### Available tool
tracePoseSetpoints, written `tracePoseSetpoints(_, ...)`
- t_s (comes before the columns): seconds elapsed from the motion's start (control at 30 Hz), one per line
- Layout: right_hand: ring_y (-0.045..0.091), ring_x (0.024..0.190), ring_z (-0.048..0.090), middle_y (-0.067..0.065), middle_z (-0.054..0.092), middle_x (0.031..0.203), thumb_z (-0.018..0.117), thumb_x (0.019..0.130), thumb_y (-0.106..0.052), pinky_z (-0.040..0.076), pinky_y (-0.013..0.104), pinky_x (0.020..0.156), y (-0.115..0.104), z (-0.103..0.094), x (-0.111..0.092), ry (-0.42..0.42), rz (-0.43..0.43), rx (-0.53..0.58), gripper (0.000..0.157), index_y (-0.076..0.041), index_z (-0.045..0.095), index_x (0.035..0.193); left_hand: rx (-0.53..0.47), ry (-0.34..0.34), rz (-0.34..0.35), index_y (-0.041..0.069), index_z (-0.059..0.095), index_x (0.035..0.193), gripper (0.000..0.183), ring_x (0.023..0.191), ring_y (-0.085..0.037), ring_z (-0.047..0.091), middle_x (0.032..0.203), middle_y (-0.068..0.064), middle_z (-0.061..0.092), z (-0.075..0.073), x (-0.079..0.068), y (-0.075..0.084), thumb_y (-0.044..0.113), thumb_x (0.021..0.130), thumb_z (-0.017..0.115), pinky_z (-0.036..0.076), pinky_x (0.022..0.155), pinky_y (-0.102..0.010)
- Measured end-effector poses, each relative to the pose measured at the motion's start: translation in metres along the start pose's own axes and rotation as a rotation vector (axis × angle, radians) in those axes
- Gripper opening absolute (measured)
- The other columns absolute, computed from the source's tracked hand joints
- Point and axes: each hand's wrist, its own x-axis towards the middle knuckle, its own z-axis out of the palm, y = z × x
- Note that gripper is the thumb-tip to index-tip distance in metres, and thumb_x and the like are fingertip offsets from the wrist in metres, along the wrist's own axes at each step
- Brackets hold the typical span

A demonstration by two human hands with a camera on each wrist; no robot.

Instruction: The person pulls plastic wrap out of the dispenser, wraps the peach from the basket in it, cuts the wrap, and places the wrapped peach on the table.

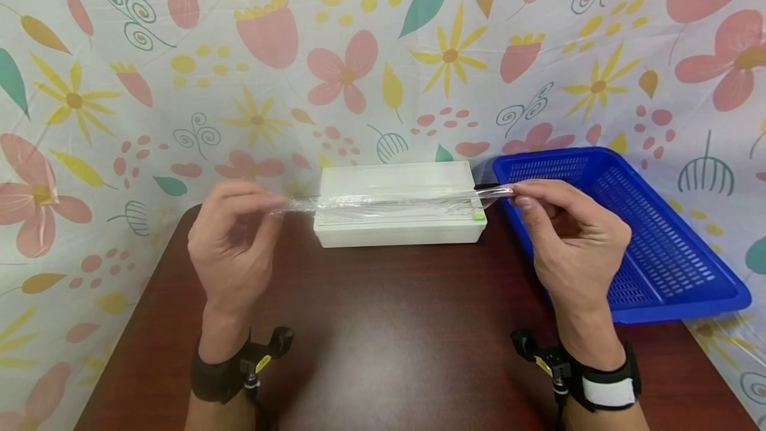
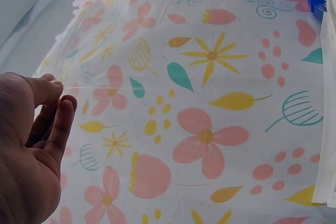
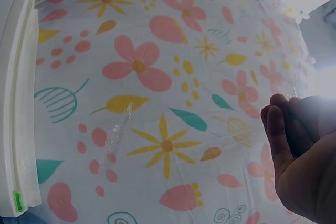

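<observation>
A sheet of clear cling film is stretched taut between the two hands. My left hand pinches one end between thumb and fingers, and my right hand pinches the other. Behind the film, overlapped by it in the head view, sits a long white cling film dispenser with a green slider near its right end. Both wrist views show the pinching fingertips, with the transparent film only faintly visible.
To the right, a blue perforated plastic basket stands behind my right hand. The dark wooden table meets a floral-patterned sheet at the back and sides. Each wrist wears a strapped camera.
</observation>
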Motion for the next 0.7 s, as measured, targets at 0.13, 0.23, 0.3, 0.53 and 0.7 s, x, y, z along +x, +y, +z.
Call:
tracePoseSetpoints(0.13, 0.028, 0.079, 0.065, 0.033, 0.065, 0.087, 0.064, 0.077, 0.022, 0.053, 0.019, 0.068, -0.0011, 0.0010, 0.0001, -0.006, -0.014, 0.030, 0.013, 0.027, 0.062, 0.088, 0.014, 0.008, 0.006, -0.009, 0.070, 0.078, 0.005, 0.080, -0.027, 0.056, 0.079, -0.020, 0.061, -0.0007, 0.0004, 0.0021, -0.012, 0.075, 0.070, 0.046, 0.070, -0.025)
tracePoseSetpoints(0.23, 0.032, 0.082, 0.066, 0.033, 0.065, 0.088, 0.061, 0.076, 0.024, 0.055, 0.022, 0.073, -0.0024, 0.0019, 0.0003, -0.009, -0.021, 0.041, 0.013, 0.028, 0.061, 0.089, 0.007, 0.012, 0.006, -0.009, 0.070, 0.078, 0.005, 0.080, -0.027, 0.056, 0.079, -0.020, 0.061, -0.0012, 0.0004, 0.0035, -0.012, 0.075, 0.070, 0.046, 0.071, -0.026)
tracePoseSetpoints(0.3, 0.032, 0.082, 0.066, 0.033, 0.065, 0.087, 0.061, 0.076, 0.025, 0.055, 0.023, 0.074, -0.0034, 0.0023, 0.0002, -0.006, -0.020, 0.045, 0.013, 0.028, 0.061, 0.089, -0.006, 0.016, 0.005, -0.009, 0.070, 0.078, 0.004, 0.080, -0.027, 0.056, 0.079, -0.020, 0.061, -0.0013, 0.0004, 0.0041, -0.013, 0.075, 0.070, 0.046, 0.070, -0.025)
tracePoseSetpoints(0.53, 0.033, 0.081, 0.067, 0.034, 0.065, 0.086, 0.061, 0.076, 0.025, 0.056, 0.026, 0.075, -0.0061, 0.0032, 0.0000, 0.006, -0.016, 0.076, 0.012, 0.029, 0.061, 0.087, -0.048, 0.045, 0.023, -0.012, 0.068, 0.076, 0.004, 0.076, -0.027, 0.057, 0.078, -0.021, 0.060, -0.0010, 0.0001, 0.0038, -0.015, 0.075, 0.069, 0.051, 0.078, -0.031)
tracePoseSetpoints(0.7, 0.033, 0.081, 0.067, 0.034, 0.065, 0.085, 0.062, 0.076, 0.024, 0.056, 0.027, 0.076, -0.0069, 0.0043, 0.0001, 0.012, -0.030, 0.094, 0.012, 0.029, 0.060, 0.087, -0.102, 0.056, 0.022, -0.014, 0.067, 0.076, 0.004, 0.075, -0.028, 0.057, 0.079, -0.021, 0.060, -0.0007, -0.0005, 0.0041, -0.018, 0.074, 0.068, 0.051, 0.087, -0.040)
